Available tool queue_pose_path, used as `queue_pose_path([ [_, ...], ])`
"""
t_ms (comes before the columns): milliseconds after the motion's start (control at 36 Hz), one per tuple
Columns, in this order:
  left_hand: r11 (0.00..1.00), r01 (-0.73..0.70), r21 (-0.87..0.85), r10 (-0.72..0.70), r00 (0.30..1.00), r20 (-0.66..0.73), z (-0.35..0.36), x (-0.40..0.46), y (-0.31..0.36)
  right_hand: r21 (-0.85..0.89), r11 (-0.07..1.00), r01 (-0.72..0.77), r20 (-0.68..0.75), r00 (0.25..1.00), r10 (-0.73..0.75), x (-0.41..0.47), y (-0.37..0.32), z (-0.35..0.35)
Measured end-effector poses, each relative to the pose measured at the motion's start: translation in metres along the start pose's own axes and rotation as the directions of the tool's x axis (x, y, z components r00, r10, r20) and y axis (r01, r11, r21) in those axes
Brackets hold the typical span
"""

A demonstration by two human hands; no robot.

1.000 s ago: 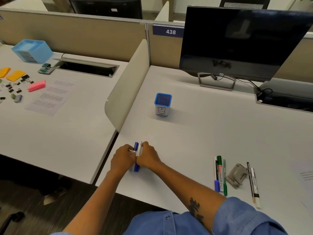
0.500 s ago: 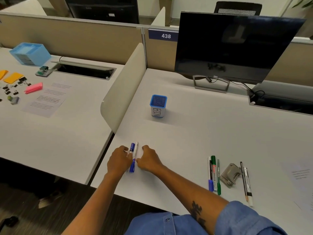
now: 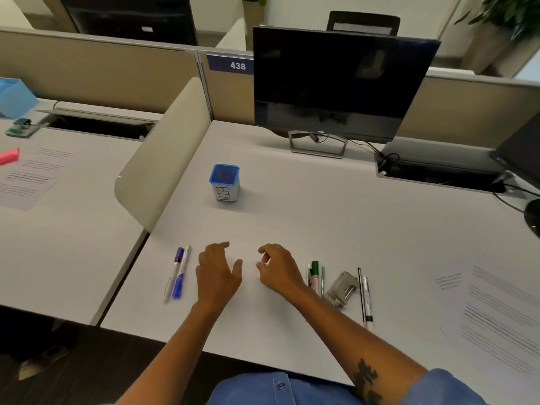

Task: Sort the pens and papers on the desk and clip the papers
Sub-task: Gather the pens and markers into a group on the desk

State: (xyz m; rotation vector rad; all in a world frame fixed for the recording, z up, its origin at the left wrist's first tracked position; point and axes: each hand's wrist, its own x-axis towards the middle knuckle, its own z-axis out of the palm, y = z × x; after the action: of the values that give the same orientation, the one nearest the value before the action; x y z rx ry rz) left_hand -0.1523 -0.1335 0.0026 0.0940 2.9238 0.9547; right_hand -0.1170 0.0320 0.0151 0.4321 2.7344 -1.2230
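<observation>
Blue pens (image 3: 177,274) lie side by side on the worktop (image 3: 321,217), just left of the left hand (image 3: 217,273) — both hands empty, fingers loosely spread; right hand (image 3: 277,270) beside green markers (image 3: 315,276). Papers (image 3: 496,311) far right.

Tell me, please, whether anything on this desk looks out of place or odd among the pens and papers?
Only one thing: a grey metal clip lies on its side among the pens, between the green marker and the thin black pen. Otherwise the pens lie in tidy parallel groups and the bin cup stands upright.
</observation>
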Motion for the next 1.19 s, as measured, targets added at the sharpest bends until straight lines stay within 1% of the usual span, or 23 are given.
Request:
queue_pose_path([
  [111,0.999,-0.039,-0.033,0.043,0.992,0.122,0.032,-0.022,0.033,0.019,0.998,-0.057,-0.096,0.994,0.059,-0.012,0.039,-0.045],
  [250,0.999,-0.026,-0.019,0.03,0.959,0.283,0.062,-0.044,0.072,0.062,0.988,-0.14,-0.191,0.97,0.15,-0.026,0.089,-0.091],
  [389,0.999,-0.039,0.02,0.029,0.936,0.351,0.083,-0.058,0.097,0.006,0.979,-0.202,-0.216,0.956,0.198,-0.037,0.133,-0.128],
  [556,0.998,-0.005,0.059,-0.016,0.931,0.365,0.098,-0.068,0.113,-0.001,0.954,-0.3,-0.206,0.934,0.293,-0.052,0.164,-0.145],
  [722,0.995,0.017,0.098,-0.05,0.936,0.349,0.105,-0.075,0.125,0.029,0.947,-0.321,-0.209,0.924,0.32,-0.057,0.173,-0.146],
  [861,0.99,0.053,0.127,-0.093,0.938,0.333,0.107,-0.079,0.133,-0.005,0.928,-0.373,-0.18,0.913,0.366,-0.062,0.185,-0.148],
  [972,0.988,0.076,0.136,-0.117,0.938,0.327,0.108,-0.081,0.137,-0.019,0.924,-0.381,-0.14,0.917,0.375,-0.066,0.185,-0.147],
  [1194,0.985,0.09,0.146,-0.134,0.937,0.324,0.106,-0.081,0.138,-0.065,0.919,-0.388,-0.107,0.919,0.38,-0.065,0.175,-0.145],
])
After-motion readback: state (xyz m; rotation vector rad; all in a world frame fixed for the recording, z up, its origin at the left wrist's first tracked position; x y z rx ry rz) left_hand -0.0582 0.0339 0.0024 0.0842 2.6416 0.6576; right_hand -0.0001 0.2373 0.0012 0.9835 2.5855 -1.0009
